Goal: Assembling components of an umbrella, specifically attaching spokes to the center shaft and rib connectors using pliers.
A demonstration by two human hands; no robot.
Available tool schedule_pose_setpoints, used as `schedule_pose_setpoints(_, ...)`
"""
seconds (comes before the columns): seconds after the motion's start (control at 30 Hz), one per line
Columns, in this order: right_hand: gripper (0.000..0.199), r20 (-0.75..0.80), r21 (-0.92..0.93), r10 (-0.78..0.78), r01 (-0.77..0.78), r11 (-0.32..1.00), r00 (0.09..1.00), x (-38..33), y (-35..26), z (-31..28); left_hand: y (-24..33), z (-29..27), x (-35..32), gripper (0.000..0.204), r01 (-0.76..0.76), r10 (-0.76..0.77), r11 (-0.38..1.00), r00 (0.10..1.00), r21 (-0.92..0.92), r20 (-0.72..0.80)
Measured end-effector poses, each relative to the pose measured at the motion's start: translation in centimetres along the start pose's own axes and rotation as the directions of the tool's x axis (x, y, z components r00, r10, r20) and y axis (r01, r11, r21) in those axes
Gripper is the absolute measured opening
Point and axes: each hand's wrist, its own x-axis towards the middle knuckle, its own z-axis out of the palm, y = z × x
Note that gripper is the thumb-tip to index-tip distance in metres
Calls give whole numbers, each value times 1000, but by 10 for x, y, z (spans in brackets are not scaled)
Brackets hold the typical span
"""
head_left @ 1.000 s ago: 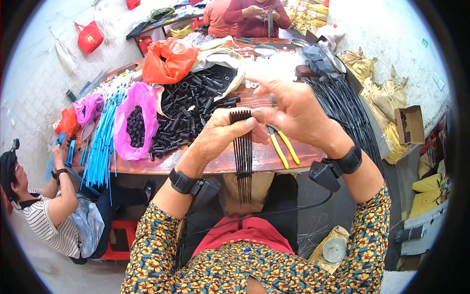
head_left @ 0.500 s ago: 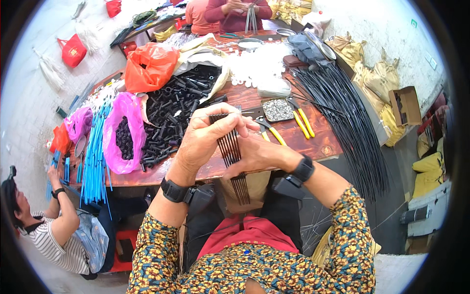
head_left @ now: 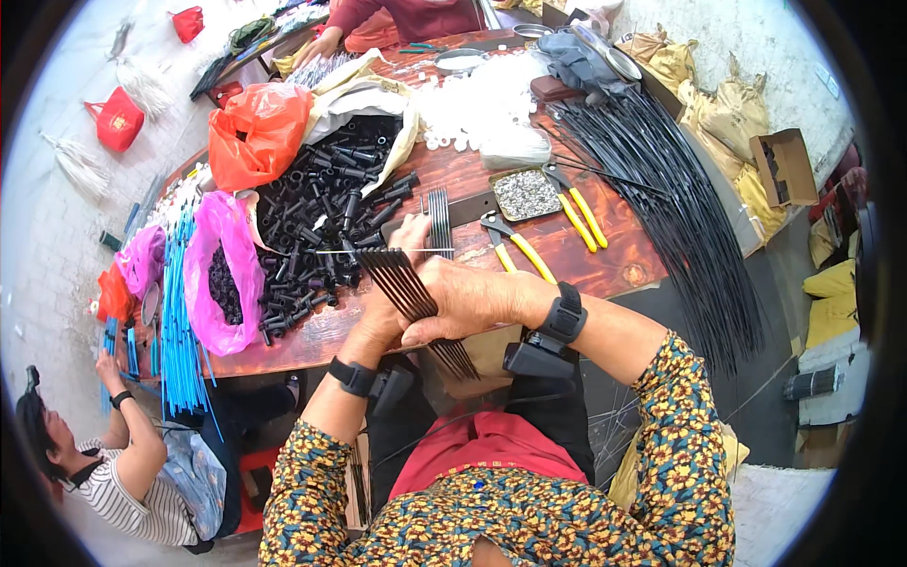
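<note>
My right hand (head_left: 463, 298) is closed around a fanned bundle of thin black rods (head_left: 402, 283), which slants down toward my lap. A thin straight wire (head_left: 331, 251) lies across the upper ends of the rods; whether it passes through them I cannot tell. My left hand (head_left: 409, 233) reaches past the bundle over the table, close to a row of thin grey metal rods (head_left: 439, 222). The bundle and my right hand partly cover it, and its fingertips do not show clearly.
Right of my hands lie yellow-handled pliers (head_left: 518, 253), more yellow-handled pliers (head_left: 583, 219) and a tray of small metal parts (head_left: 526, 195). Black tubular parts (head_left: 316, 213) are heaped left, by a pink bag (head_left: 200, 283). Long black rods (head_left: 671, 208) overhang the right edge. Co-workers sit left and across.
My left hand has left the wire and reached forward beside the grey rods. The black bundle has tilted and spread left, now in my right hand. The co-worker across has reached down to the table.
</note>
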Motion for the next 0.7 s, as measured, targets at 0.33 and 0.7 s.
schedule_pose_setpoints(0.33,41,76,-146,-94,105,984,993,-15,-11,10,-6,38,-2,76,-37,-17,886,994,463,112)
schedule_pose_setpoints(0.7,38,-88,-128,-105,94,987,990,-17,-21,16,2,39,-4,80,14,-35,843,999,538,30)
